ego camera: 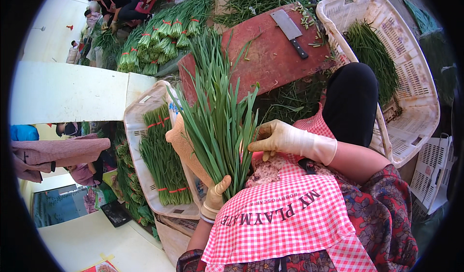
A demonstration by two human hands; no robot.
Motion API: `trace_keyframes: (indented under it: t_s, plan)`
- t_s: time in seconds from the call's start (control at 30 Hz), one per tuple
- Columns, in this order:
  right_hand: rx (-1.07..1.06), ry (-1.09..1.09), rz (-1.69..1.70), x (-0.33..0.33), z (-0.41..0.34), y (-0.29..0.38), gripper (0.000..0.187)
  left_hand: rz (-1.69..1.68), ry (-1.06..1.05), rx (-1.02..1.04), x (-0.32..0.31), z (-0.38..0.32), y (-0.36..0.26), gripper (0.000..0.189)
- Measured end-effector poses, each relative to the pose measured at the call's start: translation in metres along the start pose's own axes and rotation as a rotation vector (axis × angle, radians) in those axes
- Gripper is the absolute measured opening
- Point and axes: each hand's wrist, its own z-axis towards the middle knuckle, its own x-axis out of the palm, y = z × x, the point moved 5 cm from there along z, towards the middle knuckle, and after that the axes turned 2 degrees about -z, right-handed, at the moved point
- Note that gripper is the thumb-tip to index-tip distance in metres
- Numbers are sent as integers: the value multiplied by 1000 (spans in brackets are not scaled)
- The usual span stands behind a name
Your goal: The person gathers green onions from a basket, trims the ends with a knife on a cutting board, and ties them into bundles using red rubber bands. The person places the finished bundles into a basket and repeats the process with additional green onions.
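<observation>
My left hand [216,196], in a rubber glove, is closed around the lower part of a bunch of long green leafy stalks, likely garlic chives [221,127]. The bunch leans away from me over a red board. At its right side is my right hand [272,139], gloved too, with bent fingers against the outer leaves; whether it grips any leaf I cannot tell. The base of the bunch is hidden behind my checked apron. A cleaver [290,31] with a black handle lies on the red board [250,61], near cut stalk ends [306,16].
A white plastic crate [132,145] at left holds tied green bundles [163,163]. Another crate [417,76] at right holds loose greens [373,54]. Red-banded bundles [163,36] are piled beyond the board. A person [121,3] crouches at upper left, handling greens.
</observation>
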Motion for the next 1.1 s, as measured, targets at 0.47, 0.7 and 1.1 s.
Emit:
trace_keyframes:
  t_s: [0.47,0.7,1.1]
  plan:
    - [-135,-123,33,8,16,-19,28,-64,79,-111,29,-5,-10,42]
    - [-236,-256,590,-89,14,40,28,-267,204,-237,22,-2,0,37]
    - [-453,-66,-124,-33,-45,62,21,-96,81,-117,30,1,-21,52]
